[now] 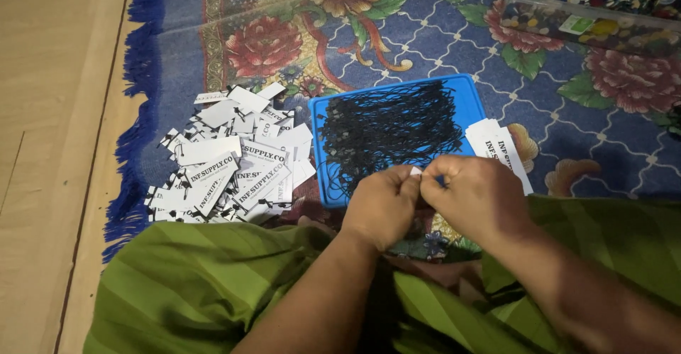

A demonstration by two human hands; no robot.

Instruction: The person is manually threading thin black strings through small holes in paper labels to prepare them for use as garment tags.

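Note:
My left hand [381,205] and my right hand [474,199] meet over the near edge of a blue tray [464,91]. Together they pinch a small white paper tag [416,172]; only a corner of it shows between the fingertips. The tray holds a tangle of thin black strings [386,128]. A heap of white printed tags [230,159] lies on the carpet left of the tray. A smaller stack of white tags [500,146] lies just right of it, beside my right hand.
I sit on a blue flowered carpet [454,28] with a fringed edge; wooden floor [50,113] lies to the left. A clear plastic box [567,24] of small coloured pieces stands at the top right. Green cloth [191,290] covers my knees.

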